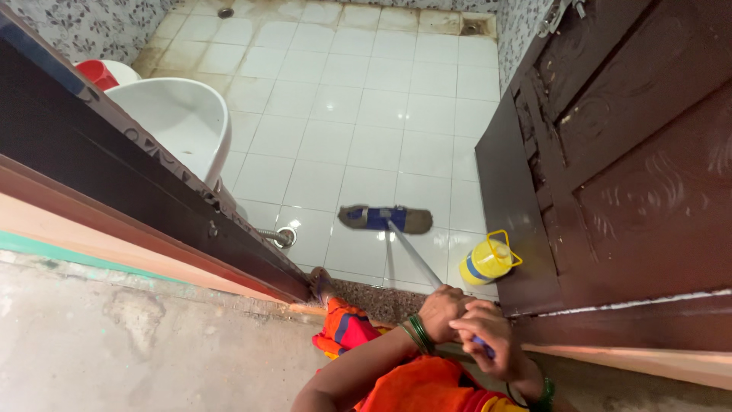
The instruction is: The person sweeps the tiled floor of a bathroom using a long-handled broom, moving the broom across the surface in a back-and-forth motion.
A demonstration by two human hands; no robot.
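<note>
From my view down at the doorway, both hands are closed round the grey metal handle of the flat mop [415, 255]: my left hand [441, 311] grips higher up the shaft toward the head, my right hand [488, 343] wraps the near end (a bit of blue grip shows there). The shaft runs away from me, up and left, to the brown-and-blue mop pad [385, 219] lying flat on the white tiled floor [366, 130]. A yellow plastic bottle [488, 261] stands just right of the shaft, beside the dark wooden door [625, 175].
</note>
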